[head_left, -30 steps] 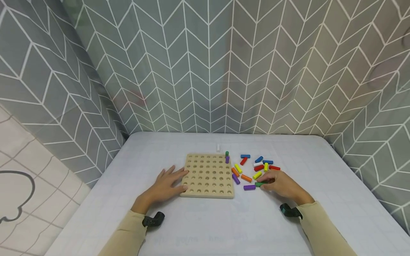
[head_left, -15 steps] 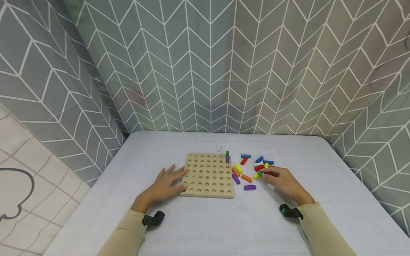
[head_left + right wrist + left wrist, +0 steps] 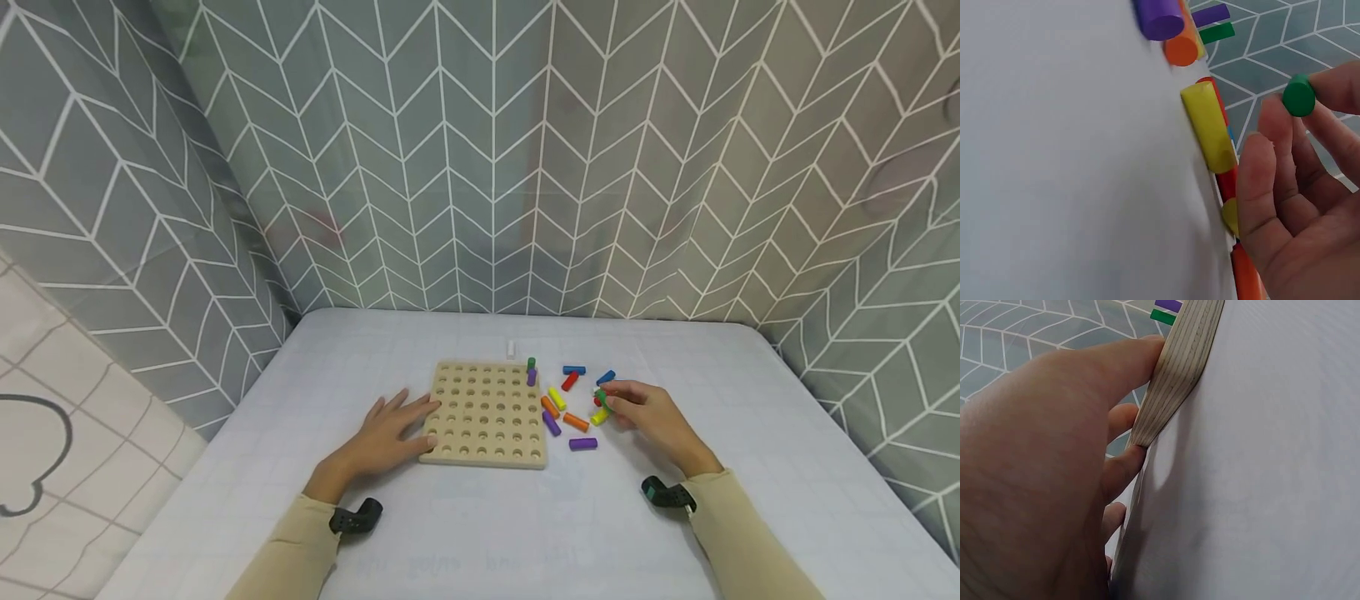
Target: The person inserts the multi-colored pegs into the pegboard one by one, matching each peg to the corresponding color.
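A square wooden board [image 3: 491,414] with rows of round holes lies flat on the table. One green peg [image 3: 531,363] and one purple peg [image 3: 532,377] stand upright at its far right corner. The left hand [image 3: 386,436] rests with spread fingers on the board's left edge; in the left wrist view its thumb and fingers touch the board's side [image 3: 1179,365]. Above the loose pegs, the right hand [image 3: 651,414] pinches a green peg [image 3: 1299,95] between thumb and fingertips, off the table. Beneath it lies a yellow peg [image 3: 1209,125].
Loose pegs lie right of the board, among them a purple one [image 3: 582,444], an orange one [image 3: 576,422], a red one [image 3: 570,381] and blue ones [image 3: 573,370]. A white peg [image 3: 511,349] stands behind the board. A patterned curtain [image 3: 487,167] hangs beyond the table.
The right hand has picked the green peg up from beside the purple one, moved it away from the person over the other pegs and tilted it. The left hand has stayed on the board.
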Available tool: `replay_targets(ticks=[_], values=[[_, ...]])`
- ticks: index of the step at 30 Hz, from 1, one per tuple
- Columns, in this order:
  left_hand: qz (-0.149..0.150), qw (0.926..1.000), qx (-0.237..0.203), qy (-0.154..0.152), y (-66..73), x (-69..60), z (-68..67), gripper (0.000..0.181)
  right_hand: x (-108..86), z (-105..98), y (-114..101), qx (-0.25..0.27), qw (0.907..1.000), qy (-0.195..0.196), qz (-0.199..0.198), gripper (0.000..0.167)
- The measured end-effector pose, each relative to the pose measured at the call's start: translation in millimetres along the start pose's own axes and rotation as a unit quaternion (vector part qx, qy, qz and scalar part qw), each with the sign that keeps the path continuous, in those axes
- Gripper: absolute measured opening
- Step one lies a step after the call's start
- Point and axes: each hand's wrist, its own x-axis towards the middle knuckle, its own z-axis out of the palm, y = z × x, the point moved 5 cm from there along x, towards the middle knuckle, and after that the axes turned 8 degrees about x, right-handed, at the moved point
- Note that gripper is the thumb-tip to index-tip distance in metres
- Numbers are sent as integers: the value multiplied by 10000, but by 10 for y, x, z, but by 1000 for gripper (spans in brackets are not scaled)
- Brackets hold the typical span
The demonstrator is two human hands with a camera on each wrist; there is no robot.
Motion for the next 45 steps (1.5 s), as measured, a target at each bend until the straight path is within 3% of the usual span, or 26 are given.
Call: replay_targets(ticks=[9,15,23,27,35,42,45], values=[[69,10000,-42,25,-15,27,19,67,166,49,-138,748,9968,262,-35,45],[49,10000,-32,41,3,61,-20,66,362,193,-212,1413,9888,417,238,46],[27,10000,-45,2,4,34,-32,66,524,334,-210,1908,9783,579,571,41],[81,10000,-46,20,10,17,-28,66,600,408,-227,2206,9726,519,513,45],[12,10000,-40,-24,-32,16,40,68,753,522,-334,2567,9644,553,300,47],[53,10000,-37,33,-38,-5,28,67,821,608,-474,2236,9704,862,290,41],[43,10000,-13,42,-42,-7,24,67,883,661,-487,2440,9661,822,160,38]])
